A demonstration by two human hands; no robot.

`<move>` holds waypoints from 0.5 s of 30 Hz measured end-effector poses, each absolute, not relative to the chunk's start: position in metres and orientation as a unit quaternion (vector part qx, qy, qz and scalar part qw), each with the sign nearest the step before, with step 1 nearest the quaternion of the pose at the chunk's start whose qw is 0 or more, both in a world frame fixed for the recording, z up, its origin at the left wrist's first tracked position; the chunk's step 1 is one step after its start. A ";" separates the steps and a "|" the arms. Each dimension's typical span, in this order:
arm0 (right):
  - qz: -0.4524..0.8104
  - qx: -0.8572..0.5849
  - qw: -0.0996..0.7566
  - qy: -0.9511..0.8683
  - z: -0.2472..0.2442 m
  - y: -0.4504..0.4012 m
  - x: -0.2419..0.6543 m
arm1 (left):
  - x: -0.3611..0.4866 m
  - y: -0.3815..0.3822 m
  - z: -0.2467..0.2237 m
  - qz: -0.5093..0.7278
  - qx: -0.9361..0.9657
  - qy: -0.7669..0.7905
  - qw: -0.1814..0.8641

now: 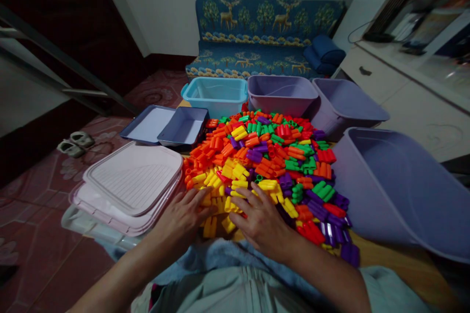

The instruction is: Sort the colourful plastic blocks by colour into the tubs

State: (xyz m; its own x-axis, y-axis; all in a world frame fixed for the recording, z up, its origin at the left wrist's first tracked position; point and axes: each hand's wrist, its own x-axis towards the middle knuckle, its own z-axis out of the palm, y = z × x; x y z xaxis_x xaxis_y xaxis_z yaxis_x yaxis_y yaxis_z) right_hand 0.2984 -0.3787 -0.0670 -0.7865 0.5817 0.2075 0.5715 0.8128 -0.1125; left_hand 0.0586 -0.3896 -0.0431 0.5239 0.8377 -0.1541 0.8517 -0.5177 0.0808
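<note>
A large pile of plastic pieces (271,154) in orange, red, green, purple and yellow covers the middle of the wooden table (396,261). Yellow pieces (235,168) are gathered at its near left part. My left hand (187,212) rests at the pile's near left edge, its fingers spread and touching yellow pieces. To its right, my right hand (260,217) lies over more yellow pieces with its fingers apart. Neither hand is closed around a piece. What lies under the palms is hidden.
Behind the pile stand a light blue bin (216,93) and a purple bin (282,93). Two more purple bins (345,102), (396,190) line the right. Stacked lids (135,176) and a shallow blue-grey box (185,127) sit left. A patterned sofa (253,49) is beyond.
</note>
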 end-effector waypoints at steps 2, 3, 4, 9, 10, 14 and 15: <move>0.028 -0.310 0.121 -0.942 -0.068 -0.379 0.297 | 0.062 -0.388 -0.046 -0.045 0.872 0.483 0.069; 0.026 -0.313 0.123 -0.942 -0.069 -0.379 0.295 | 0.064 -0.387 -0.049 -0.042 0.873 0.481 0.072; 0.022 -0.313 0.122 -0.941 -0.070 -0.379 0.294 | 0.066 -0.386 -0.051 -0.039 0.873 0.480 0.078; -0.005 -0.304 0.103 -0.947 -0.076 -0.375 0.286 | 0.077 -0.384 -0.061 -0.017 0.874 0.475 0.099; -0.007 -0.305 0.102 -0.947 -0.076 -0.374 0.285 | 0.079 -0.384 -0.062 -0.007 0.874 0.474 0.105; -0.013 -0.308 0.110 -0.945 -0.074 -0.374 0.286 | 0.087 -0.387 -0.064 0.039 0.864 0.487 0.121; -0.014 -0.308 0.113 -0.945 -0.074 -0.375 0.287 | 0.088 -0.388 -0.064 0.048 0.861 0.491 0.119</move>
State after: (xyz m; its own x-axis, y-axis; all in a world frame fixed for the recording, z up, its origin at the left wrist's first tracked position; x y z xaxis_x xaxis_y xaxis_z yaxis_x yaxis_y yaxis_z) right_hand 0.2869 -0.3745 -0.0737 -0.7847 0.5787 0.2221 0.5850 0.8099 -0.0435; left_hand 0.0882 -0.3877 -0.0638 0.5123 0.8581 -0.0346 0.8351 -0.4884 0.2531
